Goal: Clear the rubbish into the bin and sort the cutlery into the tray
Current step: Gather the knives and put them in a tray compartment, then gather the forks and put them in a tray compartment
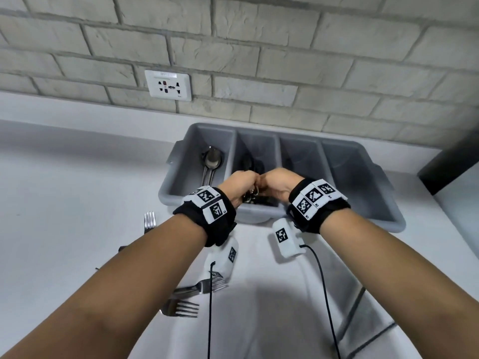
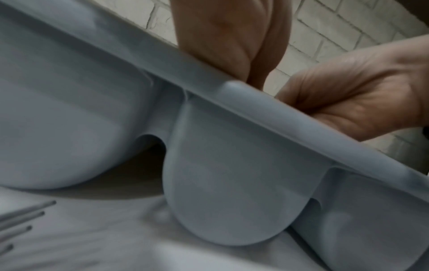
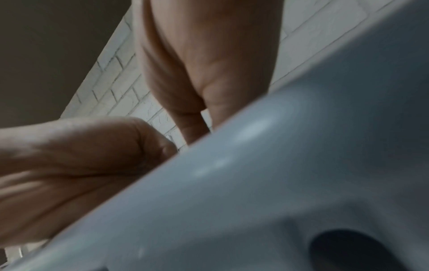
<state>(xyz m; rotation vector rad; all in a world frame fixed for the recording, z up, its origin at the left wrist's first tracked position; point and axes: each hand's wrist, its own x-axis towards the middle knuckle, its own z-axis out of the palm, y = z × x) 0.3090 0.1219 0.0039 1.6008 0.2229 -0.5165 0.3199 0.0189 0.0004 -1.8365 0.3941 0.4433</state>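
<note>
A: Of what is the tray (image 1: 363, 193) made?
B: Grey plastic, moulded smooth, with a matt to faintly satin sheen; soft highlights show on its rim.

A: And the cutlery?
B: Polished metal. The spoons (image 1: 213, 159) in the leftmost compartment and the forks (image 1: 181, 307) on the table reflect light brightly.

A: The table (image 1: 64, 203) itself?
B: A smooth, pale, matt surface.

A: The background?
B: A wall (image 1: 259, 47) of rough, chalky brick texture, carrying a glossy white plastic socket (image 1: 168, 85). The wristbands (image 1: 215, 224) are black cloth bearing white printed tags.

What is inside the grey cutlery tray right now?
The cutlery tray holds spoons in its leftmost compartment and dark cutlery in the second, partly hidden by both hands. The other two look empty.
</note>
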